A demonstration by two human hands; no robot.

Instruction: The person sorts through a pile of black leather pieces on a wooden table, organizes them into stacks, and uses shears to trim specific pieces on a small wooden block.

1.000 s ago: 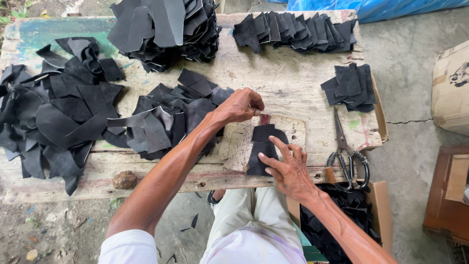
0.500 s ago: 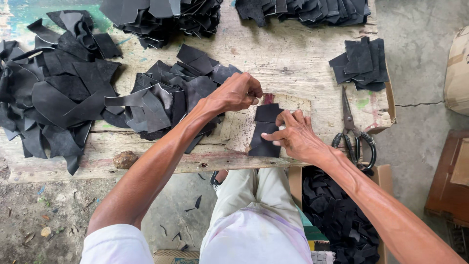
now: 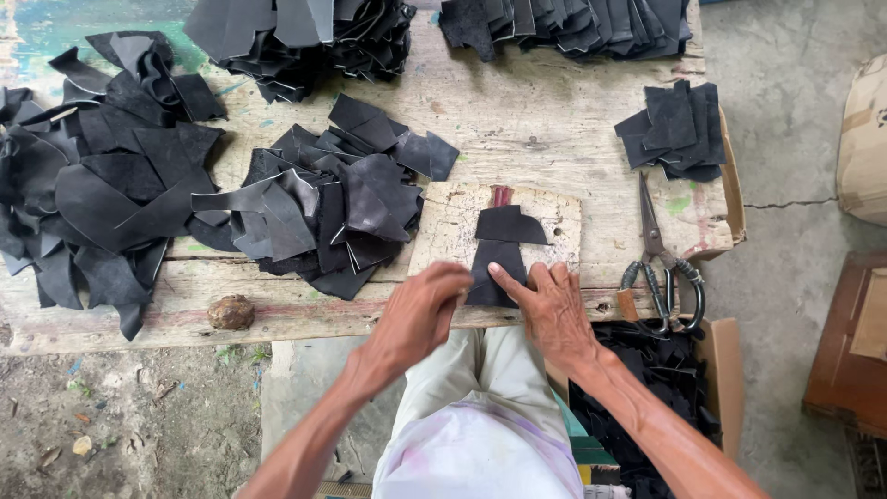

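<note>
Both hands rest at the near edge of a small wooden board on the table. The left hand is curled at the edge of a black piece; I cannot tell if it grips it. The right hand lies flat, fingers pressing the piece down. A second black piece lies just above. Scissors lie to the right.

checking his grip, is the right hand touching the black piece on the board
Touching. The head view shows the right hand with its fingers pressed flat on the black piece lying on the board.
</note>
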